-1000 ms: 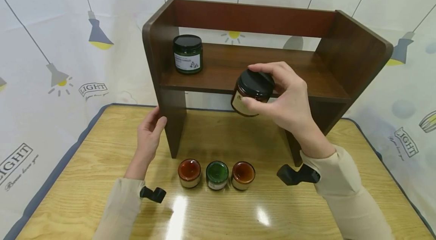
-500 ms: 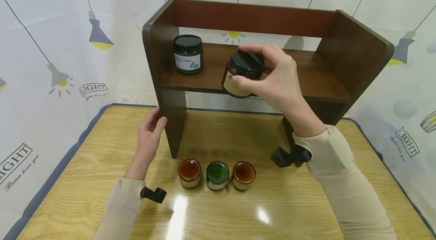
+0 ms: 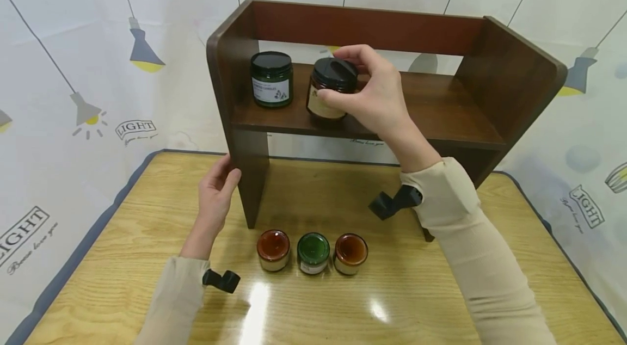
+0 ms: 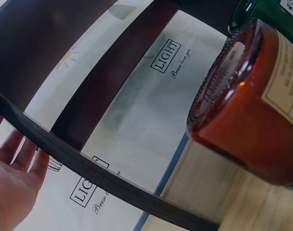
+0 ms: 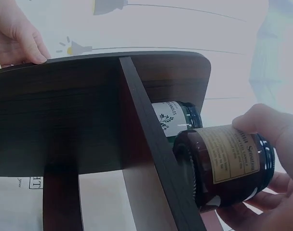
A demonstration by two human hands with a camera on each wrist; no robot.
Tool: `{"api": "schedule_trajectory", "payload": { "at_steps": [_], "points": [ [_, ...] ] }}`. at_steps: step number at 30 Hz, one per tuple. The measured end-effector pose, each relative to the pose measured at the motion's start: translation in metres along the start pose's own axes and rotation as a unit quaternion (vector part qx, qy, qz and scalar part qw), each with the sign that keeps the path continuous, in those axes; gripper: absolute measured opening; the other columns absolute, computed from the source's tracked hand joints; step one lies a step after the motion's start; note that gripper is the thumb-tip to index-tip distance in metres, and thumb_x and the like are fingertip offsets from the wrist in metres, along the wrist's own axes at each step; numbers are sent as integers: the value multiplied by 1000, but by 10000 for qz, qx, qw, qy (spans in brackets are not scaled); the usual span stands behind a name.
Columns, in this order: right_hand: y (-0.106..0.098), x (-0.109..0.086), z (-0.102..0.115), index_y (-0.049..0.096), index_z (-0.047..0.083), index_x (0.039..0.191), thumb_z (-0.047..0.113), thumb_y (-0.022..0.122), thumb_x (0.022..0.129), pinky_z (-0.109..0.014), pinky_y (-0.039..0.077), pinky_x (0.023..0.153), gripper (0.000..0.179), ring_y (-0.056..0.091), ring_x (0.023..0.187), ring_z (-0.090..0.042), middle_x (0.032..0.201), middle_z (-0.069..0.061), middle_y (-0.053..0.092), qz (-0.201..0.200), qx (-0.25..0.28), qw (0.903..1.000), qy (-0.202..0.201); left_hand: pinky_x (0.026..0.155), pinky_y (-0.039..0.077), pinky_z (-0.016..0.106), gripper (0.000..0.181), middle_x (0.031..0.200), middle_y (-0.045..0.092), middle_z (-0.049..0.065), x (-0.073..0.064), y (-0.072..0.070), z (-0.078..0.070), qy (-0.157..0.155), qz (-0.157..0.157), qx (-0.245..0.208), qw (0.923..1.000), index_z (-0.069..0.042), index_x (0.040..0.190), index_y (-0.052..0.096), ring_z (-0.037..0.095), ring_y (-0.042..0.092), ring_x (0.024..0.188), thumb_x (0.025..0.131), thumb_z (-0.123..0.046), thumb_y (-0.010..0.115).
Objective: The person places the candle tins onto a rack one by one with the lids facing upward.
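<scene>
My right hand [image 3: 379, 94] grips a dark amber candle jar [image 3: 321, 101] with a black lid and tan label, fingers and thumb around its upper part. In the right wrist view, the jar [image 5: 228, 163] overlaps the front edge of the brown wooden shelf's board [image 5: 161, 159]. Left of it on that board stands a green candle jar [image 3: 271, 89], black-lidded with a white label. My left hand [image 3: 214, 198] rests with extended fingers against the outer face of the shelf's left side panel [image 3: 245, 171], thumb at its front edge.
In front of the shelf, a red-orange candle jar [image 3: 273, 247], a green one [image 3: 313, 250] and an amber one [image 3: 350, 250] stand in a row on the wooden table [image 3: 421, 296]. The shelf's right side panel [image 3: 514, 73] rises at the other end.
My right hand has carried the amber jar up and left, from in front of the shelf's board to close beside the green jar. The left hand has stayed put.
</scene>
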State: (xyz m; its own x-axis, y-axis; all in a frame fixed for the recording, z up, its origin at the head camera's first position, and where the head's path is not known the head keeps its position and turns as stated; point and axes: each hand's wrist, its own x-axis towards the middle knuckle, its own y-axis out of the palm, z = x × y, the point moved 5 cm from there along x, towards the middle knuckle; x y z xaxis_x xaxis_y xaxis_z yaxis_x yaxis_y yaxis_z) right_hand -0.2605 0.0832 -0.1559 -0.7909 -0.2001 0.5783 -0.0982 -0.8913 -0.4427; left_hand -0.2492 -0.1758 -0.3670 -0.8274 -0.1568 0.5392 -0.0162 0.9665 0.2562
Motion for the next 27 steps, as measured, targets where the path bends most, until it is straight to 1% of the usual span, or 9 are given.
{"api": "schedule_trajectory", "payload": {
  "at_steps": [3, 7, 9, 11, 14, 17, 21, 27],
  "points": [
    [5, 5, -4, 57, 2, 118, 11, 79, 72, -26, 45, 87, 52, 56, 99, -19, 113, -10, 59, 90, -10, 9999, 102, 83, 45, 17, 28, 106, 63, -5, 0, -1, 1, -5, -10, -14, 10000, -16, 116, 65, 7, 56, 97, 91, -5, 60],
    [12, 10, -7, 56, 3, 119, 11, 78, 72, -25, 44, 85, 53, 55, 98, -19, 112, -10, 58, 153, -40, 9997, 207, 83, 45, 17, 30, 107, 63, -6, 0, -1, 2, -39, -24, 26, 10000, -3, 121, 62, 10, 56, 98, 91, -4, 59],
    [15, 12, -8, 55, 3, 119, 11, 78, 72, -26, 43, 85, 53, 54, 97, -20, 112, -10, 58, 158, -51, 9996, 221, 83, 45, 17, 31, 107, 63, -5, 0, -1, 2, -45, -23, 41, 10000, 1, 122, 60, 10, 56, 98, 91, -2, 58],
    [18, 14, -10, 55, 3, 119, 10, 78, 72, -27, 43, 85, 54, 54, 97, -21, 112, -11, 58, 198, -58, 9995, 248, 83, 45, 17, 30, 107, 63, -6, 0, -1, 3, -55, -14, 44, 10000, -1, 122, 61, 9, 56, 98, 92, -2, 58],
    [21, 16, -12, 54, 3, 120, 10, 78, 72, -28, 44, 85, 54, 55, 97, -22, 113, -13, 57, 257, -39, 9991, 332, 82, 45, 17, 30, 107, 63, -4, 0, -1, 2, -45, 8, 2, 10000, -13, 118, 64, 7, 56, 97, 92, -1, 57],
    [23, 17, -13, 53, 3, 121, 9, 77, 73, -28, 44, 85, 54, 55, 97, -22, 114, -13, 57, 290, -29, 9988, 403, 82, 45, 17, 31, 107, 63, -6, 0, -1, 2, -56, 30, -10, 10000, -23, 115, 65, 6, 56, 97, 92, -3, 58],
    [24, 19, -14, 52, 4, 121, 9, 77, 74, -28, 44, 85, 53, 55, 98, -22, 115, -12, 57, 314, -1, 9983, 498, 82, 44, 17, 32, 107, 62, -7, 1, 0, 1, -57, 56, 8, 10000, -26, 114, 65, 6, 55, 97, 92, -4, 58],
    [24, 21, -15, 51, 4, 123, 7, 76, 75, -29, 45, 86, 54, 55, 102, -21, 118, -12, 55, 362, 11, 9972, 651, 83, 44, 17, 31, 108, 63, -6, 1, 0, 1, 7, 105, -3, 9999, -22, 115, 65, 6, 55, 99, 92, -3, 58]
  ]
}}
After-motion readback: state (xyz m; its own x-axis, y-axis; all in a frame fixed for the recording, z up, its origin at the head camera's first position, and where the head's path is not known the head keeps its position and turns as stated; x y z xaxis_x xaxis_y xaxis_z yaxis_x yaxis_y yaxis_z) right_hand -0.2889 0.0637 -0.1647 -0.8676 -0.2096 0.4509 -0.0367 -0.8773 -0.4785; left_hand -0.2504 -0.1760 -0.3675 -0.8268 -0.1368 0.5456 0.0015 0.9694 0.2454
